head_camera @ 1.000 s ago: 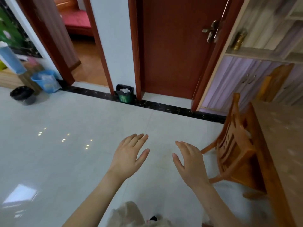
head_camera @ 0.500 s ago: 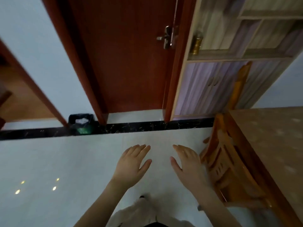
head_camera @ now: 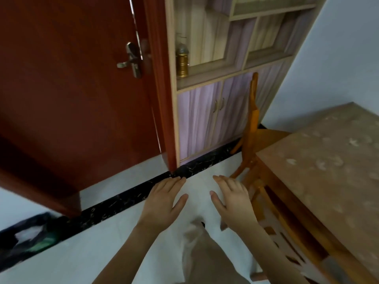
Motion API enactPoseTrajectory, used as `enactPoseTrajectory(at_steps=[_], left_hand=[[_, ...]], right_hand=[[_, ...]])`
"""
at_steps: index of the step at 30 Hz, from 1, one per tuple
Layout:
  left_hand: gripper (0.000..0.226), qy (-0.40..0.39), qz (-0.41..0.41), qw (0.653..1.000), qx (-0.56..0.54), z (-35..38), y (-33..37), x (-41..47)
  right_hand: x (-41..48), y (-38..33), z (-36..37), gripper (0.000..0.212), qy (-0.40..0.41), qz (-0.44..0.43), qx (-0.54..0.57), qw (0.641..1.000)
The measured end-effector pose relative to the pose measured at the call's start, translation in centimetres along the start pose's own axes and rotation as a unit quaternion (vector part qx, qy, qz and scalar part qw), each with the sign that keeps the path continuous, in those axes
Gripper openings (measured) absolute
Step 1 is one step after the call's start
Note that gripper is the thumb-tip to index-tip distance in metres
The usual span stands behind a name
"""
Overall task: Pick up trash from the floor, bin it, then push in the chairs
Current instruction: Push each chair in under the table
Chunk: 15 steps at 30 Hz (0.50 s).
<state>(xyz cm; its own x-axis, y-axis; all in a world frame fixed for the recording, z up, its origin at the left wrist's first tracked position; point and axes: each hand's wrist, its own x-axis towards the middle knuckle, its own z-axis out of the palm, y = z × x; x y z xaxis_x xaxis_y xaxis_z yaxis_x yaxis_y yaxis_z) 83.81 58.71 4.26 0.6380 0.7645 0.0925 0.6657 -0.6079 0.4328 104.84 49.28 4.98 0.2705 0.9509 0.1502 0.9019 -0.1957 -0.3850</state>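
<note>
Two flat grips: left grip (head_camera: 164,199), right grip (head_camera: 232,201) just beside chair (head_camera: 259,185).

- A red-brown door (head_camera: 71,99) fills the upper left, with a metal handle (head_camera: 131,62) near its right edge.
- Right of it stands a pale cabinet (head_camera: 205,119), with open shelves above and purple-grained doors below.
- A brass jar (head_camera: 182,62) sits on the lowest shelf.
- The floor (head_camera: 82,253) is pale and glossy, crossed by a black marbled strip (head_camera: 123,199).
- A bluish-white wall (head_camera: 338,58) stands at the right, behind a speckled brown table (head_camera: 328,171).
</note>
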Motion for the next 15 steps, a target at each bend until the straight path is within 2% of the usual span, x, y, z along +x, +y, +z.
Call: enactPoseTrajectory(at_steps=[4, 7, 11, 15], left_hand=[[0.061, -0.018, 0.030, 0.999, 0.001, 0.4, -1.7, 9.7], [0.055, -0.015, 0.056, 0.998, 0.004, -0.8, -2.3, 17.6], [0.052, -0.004, 0.097, 0.995, -0.009, -2.3, -2.9, 27.1], [0.051, -0.016, 0.139, 0.990, -0.030, -2.0, -3.4, 34.9]], right_hand=[[8.0, 2.8, 0.7, 0.054, -0.015, 0.040, 0.017, 0.999], [13.9, 4.7, 0.3, 0.058, -0.016, 0.069, 0.020, 0.997], [20.7, 7.1, -0.8, 0.053, 0.003, 0.098, 0.005, 0.995], [25.5, 9.3, -1.7, 0.060, 0.025, 0.128, -0.005, 0.992]])
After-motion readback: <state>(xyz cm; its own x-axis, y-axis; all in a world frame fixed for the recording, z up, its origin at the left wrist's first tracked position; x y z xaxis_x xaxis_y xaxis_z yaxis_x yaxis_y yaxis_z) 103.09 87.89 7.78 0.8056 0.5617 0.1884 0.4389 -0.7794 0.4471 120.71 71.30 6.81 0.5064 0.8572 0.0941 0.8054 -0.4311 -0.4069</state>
